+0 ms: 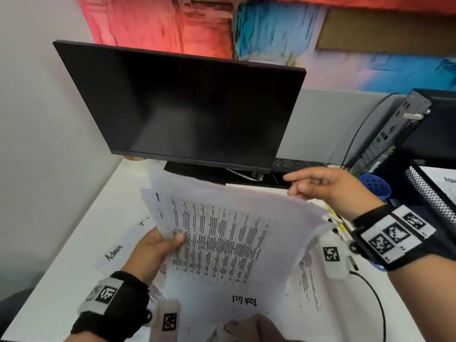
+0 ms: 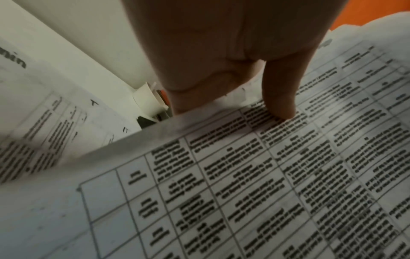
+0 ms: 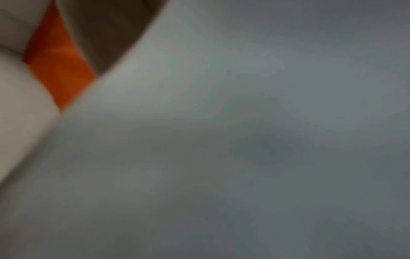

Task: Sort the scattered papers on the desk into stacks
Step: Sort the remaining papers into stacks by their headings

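A fanned bundle of white papers (image 1: 222, 233) is held up over the desk (image 1: 61, 275). Its top sheet is a printed table with "Task list" handwritten on it. My left hand (image 1: 170, 240) grips the bundle's left edge, with the thumb (image 2: 279, 105) pressed on the table sheet (image 2: 244, 175) and the fingers hidden underneath. My right hand (image 1: 291, 186) pinches the far right corner of the top sheet. More printed sheets (image 1: 311, 282) lie flat below. A paper label reading "Admin" (image 1: 113, 253) lies on the desk to the left. The right wrist view shows only blurred paper.
A dark monitor (image 1: 187, 107) stands behind the papers, with a keyboard (image 1: 296, 164) tucked at its right. A small computer case (image 1: 392, 134), a blue pen pot (image 1: 375, 185) and a black mesh tray (image 1: 429, 191) crowd the right side. A black cable (image 1: 377, 299) loops at front right.
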{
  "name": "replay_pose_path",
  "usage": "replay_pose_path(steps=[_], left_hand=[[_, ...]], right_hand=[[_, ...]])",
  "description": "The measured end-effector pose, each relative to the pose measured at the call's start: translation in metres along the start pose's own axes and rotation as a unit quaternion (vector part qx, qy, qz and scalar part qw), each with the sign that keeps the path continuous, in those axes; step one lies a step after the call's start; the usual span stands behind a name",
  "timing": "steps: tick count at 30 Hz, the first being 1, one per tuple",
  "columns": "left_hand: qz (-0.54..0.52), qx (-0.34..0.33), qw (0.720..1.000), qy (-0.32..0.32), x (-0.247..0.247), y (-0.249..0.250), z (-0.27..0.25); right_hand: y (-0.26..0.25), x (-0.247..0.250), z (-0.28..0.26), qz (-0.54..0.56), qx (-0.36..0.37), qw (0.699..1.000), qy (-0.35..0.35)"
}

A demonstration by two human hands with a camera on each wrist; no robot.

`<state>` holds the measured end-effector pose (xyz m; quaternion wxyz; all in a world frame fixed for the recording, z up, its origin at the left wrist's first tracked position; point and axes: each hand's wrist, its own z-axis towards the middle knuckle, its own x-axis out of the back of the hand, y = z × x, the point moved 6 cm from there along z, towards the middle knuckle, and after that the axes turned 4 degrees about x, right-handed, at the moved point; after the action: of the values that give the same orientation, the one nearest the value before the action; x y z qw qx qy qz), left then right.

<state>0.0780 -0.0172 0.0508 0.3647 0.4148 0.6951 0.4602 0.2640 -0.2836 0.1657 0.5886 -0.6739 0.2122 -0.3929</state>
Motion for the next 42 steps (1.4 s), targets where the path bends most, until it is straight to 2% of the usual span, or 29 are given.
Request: replay_pose_path(steps=[2,3,5,7,8,9,12,13,14,16,18,23,27,30,32,34,35,38,40,42], left_hand=[[0.028,0.019,0.999,-0.002,-0.012,-0.005,0.001],[0.044,0.028,0.999,-0.001,-0.018,-0.007,0.001],[0.074,0.036,0.997,-0.003,-0.022,-0.013,0.001],[0.108,0.051,0.993,-0.008,-0.018,-0.021,-0.002],[0.128,0.058,0.990,-0.011,-0.016,-0.024,-0.004],[0.146,0.066,0.987,-0.011,-0.014,-0.027,-0.007],[0.154,0.091,0.984,-0.011,-0.012,-0.039,-0.012],[0.149,0.096,0.984,-0.008,-0.011,-0.043,-0.013],[0.143,0.099,0.985,-0.007,-0.010,-0.048,-0.012],[0.141,0.104,0.984,-0.009,-0.010,-0.053,-0.012],[0.139,0.104,0.985,-0.009,-0.012,-0.055,-0.012],[0.107,0.075,0.990,0.047,-0.009,-0.045,-0.008],[0.095,0.053,0.990,0.089,-0.014,-0.023,-0.005],[0.100,0.015,0.992,0.082,-0.024,-0.005,-0.001],[0.111,-0.037,0.989,0.091,-0.033,0.010,0.001],[0.104,-0.089,0.982,0.129,-0.041,0.030,-0.001],[0.092,-0.110,0.978,0.150,-0.044,0.039,-0.004],[0.077,-0.156,0.970,0.168,-0.060,0.064,-0.011],[0.073,-0.182,0.969,0.150,-0.073,0.076,-0.016],[0.077,-0.188,0.971,0.125,-0.085,0.082,-0.021]], right_hand=[[0.020,-0.017,-0.004,-0.046,-0.053,0.996,-0.058],[0.040,-0.022,-0.008,-0.066,-0.101,0.990,-0.076],[0.082,-0.017,-0.017,-0.108,-0.211,0.970,-0.051],[0.122,-0.005,-0.034,-0.232,-0.309,0.921,-0.040],[0.135,-0.002,-0.043,-0.267,-0.333,0.904,-0.037],[0.145,-0.003,-0.051,-0.242,-0.342,0.908,-0.016],[0.162,-0.014,-0.068,-0.012,-0.321,0.946,0.032],[0.166,-0.016,-0.070,0.018,-0.306,0.951,0.034],[0.165,-0.019,-0.070,0.015,-0.295,0.955,0.025],[0.166,-0.019,-0.069,-0.091,-0.272,0.958,0.023],[0.161,-0.020,-0.066,-0.138,-0.248,0.957,0.056],[0.142,-0.016,-0.050,-0.009,-0.186,0.970,0.154],[0.118,-0.012,-0.036,0.059,-0.133,0.975,0.167],[0.093,-0.015,-0.030,0.093,-0.099,0.978,0.157],[0.077,-0.013,-0.029,0.170,-0.073,0.965,0.186],[0.061,-0.012,-0.033,0.259,-0.058,0.941,0.209],[0.054,-0.012,-0.035,0.271,-0.046,0.939,0.206],[0.028,-0.015,-0.046,0.127,0.006,0.973,0.192],[0.017,-0.011,-0.053,0.060,0.040,0.966,0.247],[0.009,-0.010,-0.060,0.058,0.072,0.955,0.282]])
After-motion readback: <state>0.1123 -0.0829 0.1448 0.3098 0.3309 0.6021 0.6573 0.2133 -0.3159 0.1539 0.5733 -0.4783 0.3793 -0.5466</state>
